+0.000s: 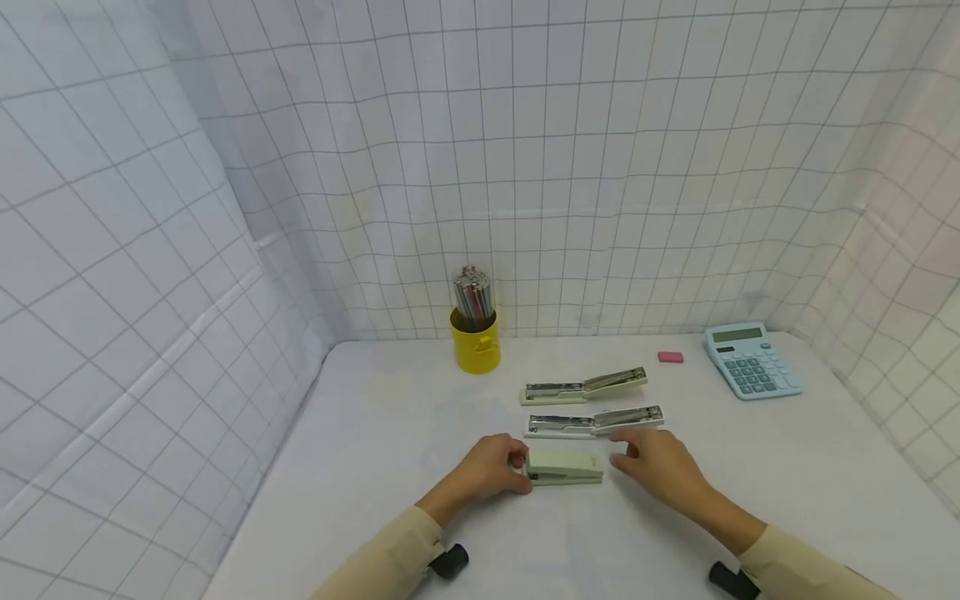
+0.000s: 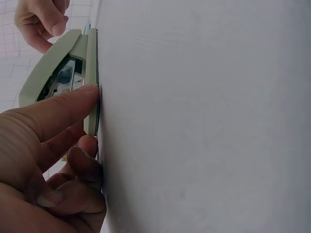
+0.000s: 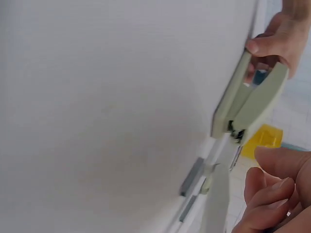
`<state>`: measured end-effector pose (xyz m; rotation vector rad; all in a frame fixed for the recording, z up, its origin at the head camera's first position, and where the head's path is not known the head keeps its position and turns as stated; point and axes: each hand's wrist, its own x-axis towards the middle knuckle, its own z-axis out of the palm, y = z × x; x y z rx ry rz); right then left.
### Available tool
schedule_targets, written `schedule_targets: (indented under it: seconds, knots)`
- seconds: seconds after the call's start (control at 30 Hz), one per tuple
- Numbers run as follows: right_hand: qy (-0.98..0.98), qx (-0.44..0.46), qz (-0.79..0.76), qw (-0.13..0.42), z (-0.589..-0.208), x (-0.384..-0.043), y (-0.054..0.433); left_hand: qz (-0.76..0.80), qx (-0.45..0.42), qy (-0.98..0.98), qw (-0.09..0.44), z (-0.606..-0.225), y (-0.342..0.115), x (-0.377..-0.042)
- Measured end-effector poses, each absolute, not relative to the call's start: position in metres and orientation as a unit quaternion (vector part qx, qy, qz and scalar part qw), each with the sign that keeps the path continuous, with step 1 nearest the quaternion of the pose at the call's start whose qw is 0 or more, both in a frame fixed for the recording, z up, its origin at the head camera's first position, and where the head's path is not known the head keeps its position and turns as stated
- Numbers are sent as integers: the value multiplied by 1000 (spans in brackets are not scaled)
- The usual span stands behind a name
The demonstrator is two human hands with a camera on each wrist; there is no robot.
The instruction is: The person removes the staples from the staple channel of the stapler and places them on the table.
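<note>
Nearest of all, two light sleeves (image 1: 393, 546) reach in over the bench (image 1: 390, 433), a black wrist device (image 1: 450, 562) by the left cuff and another by the right. And here's the left hand (image 1: 491, 467), left of the bench's middle line between its side edges: thumb and fingers pinch the left end of the closed green stapler (image 1: 562, 463), which lies flat, lengthwise with the far edge, between the two hands. Across from it, the right hand (image 1: 663, 467) sits just beyond the stapler's right end, apart from it; its fingers are loosely bent, released, grasping nothing. Its index finger reaches the right part of the white stapler (image 1: 558, 434) in the head view, though whether they touch I can't tell.

That white one lies just behind, its upper arm folded back toward the bench's right edge. One row further, the far green stapler (image 1: 553, 400) is spread the same way, its arm tilted up at the right.

On toward the far edge: a yellow cup (image 1: 477, 357) left of the staplers, packed with upright pencils (image 1: 474, 298); then a pink block (image 1: 671, 357); and near the far right corner, a light blue calculator (image 1: 777, 371), angled. Behind it all hangs white gridded cloth (image 1: 562, 167).
</note>
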<state>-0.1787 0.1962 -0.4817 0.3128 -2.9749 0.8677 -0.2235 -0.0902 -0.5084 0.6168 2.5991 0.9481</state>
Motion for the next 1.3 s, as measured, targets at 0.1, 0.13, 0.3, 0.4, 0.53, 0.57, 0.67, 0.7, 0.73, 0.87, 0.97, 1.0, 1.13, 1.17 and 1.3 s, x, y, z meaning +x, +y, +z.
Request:
schedule_targets:
  seconds: [0.1, 0.13, 0.3, 0.4, 0.53, 0.57, 0.67, 0.7, 0.73, 0.87, 0.97, 1.0, 1.13, 1.17, 1.3]
  knots:
    - [-946, 114, 303, 19, -477, -182, 187, 325, 213, 909, 152, -509, -89, -224]
    - [-943, 120, 310, 19, -475, -184, 183, 325, 214, 909, 151, -509, -90, -224]
    - [-929, 163, 332, 10, -468, -192, 155, 338, 218, 904, 148, -509, -91, -224]
    - [-919, 199, 340, -6, -468, -197, 137, 342, 219, 902, 147, -511, -92, -224]
    - [-911, 248, 328, -18, -474, -201, 116, 344, 229, 900, 139, -514, -93, -224]
    - [-910, 257, 324, -21, -476, -202, 112, 345, 232, 899, 135, -514, -94, -224]
    - [-912, 270, 308, -23, -483, -204, 101, 344, 240, 899, 122, -515, -94, -224]
    - [-913, 270, 306, -23, -484, -204, 98, 344, 241, 899, 119, -515, -94, -224]
    - [-914, 268, 305, -22, -484, -204, 96, 344, 242, 900, 116, -515, -95, -224]
    - [-917, 258, 304, -18, -483, -203, 92, 346, 239, 900, 115, -515, -95, -225]
    - [-919, 257, 297, -17, -482, -202, 92, 351, 239, 898, 117, -514, -95, -225]
    - [-920, 257, 296, -17, -481, -202, 92, 352, 239, 897, 118, -514, -95, -225]
    - [-918, 242, 313, -26, -476, -200, 95, 357, 240, 895, 120, -514, -96, -224]
    - [-916, 236, 323, -28, -475, -200, 96, 355, 238, 896, 120, -514, -96, -224]
    - [-909, 214, 355, -45, -468, -199, 103, 351, 232, 899, 124, -514, -96, -224]
